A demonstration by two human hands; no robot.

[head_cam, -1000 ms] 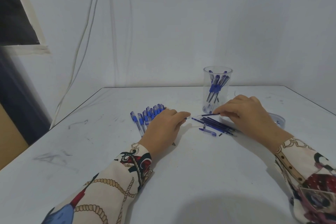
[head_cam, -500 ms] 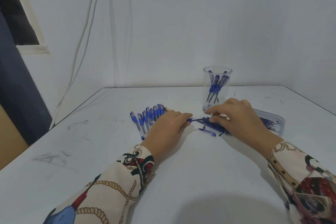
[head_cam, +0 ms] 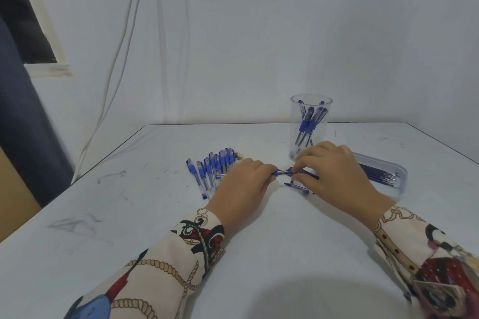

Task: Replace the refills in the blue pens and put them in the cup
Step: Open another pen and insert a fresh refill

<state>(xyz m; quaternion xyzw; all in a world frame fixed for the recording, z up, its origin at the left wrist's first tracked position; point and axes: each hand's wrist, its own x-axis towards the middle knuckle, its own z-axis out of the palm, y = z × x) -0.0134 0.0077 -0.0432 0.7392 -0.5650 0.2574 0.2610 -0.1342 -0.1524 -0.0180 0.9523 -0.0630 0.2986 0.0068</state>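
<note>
Left hand (head_cam: 243, 186) pinching blue pen (head_cam: 278, 173); right hand (head_cam: 334, 173) pinching a refill (head_cam: 307, 175) at its tip, nearer together than a second ago.

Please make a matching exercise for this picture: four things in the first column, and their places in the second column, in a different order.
Things:
1. clear cup
2. row of blue pens
3. shallow tray
4. white cables

Places:
A. hanging down the wall on the left
B. on the table beyond the left hand
C. beside the right hand, holding refills
D. standing beyond the right hand, pens inside

Pairs: 1-D, 2-B, 3-C, 4-A
</note>
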